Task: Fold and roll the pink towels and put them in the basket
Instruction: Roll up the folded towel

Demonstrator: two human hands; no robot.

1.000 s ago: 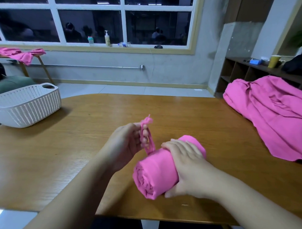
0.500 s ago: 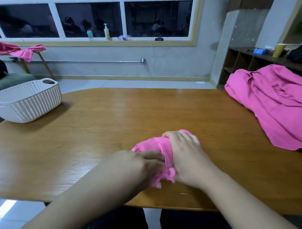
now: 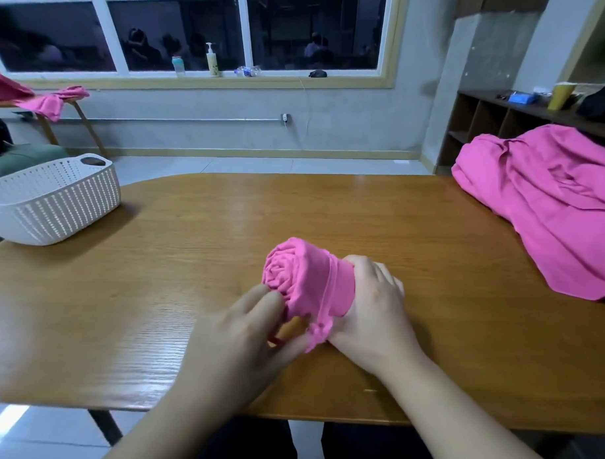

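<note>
Pink roll [image 3: 306, 280] lay mid-table, your right hand [image 3: 372, 306] clasping it while your left hand [image 3: 250, 334] pinched its loose tail; tucking seemingly remained, then carrying it to the basket [image 3: 53, 203].

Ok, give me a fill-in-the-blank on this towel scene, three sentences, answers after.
1. Both hands hold a rolled ____ towel.
2. The white basket stands on the table's far ____ corner.
3. The right hand grips the roll; the left hand touches its ____ end.

Answers: pink; left; spiral
</note>
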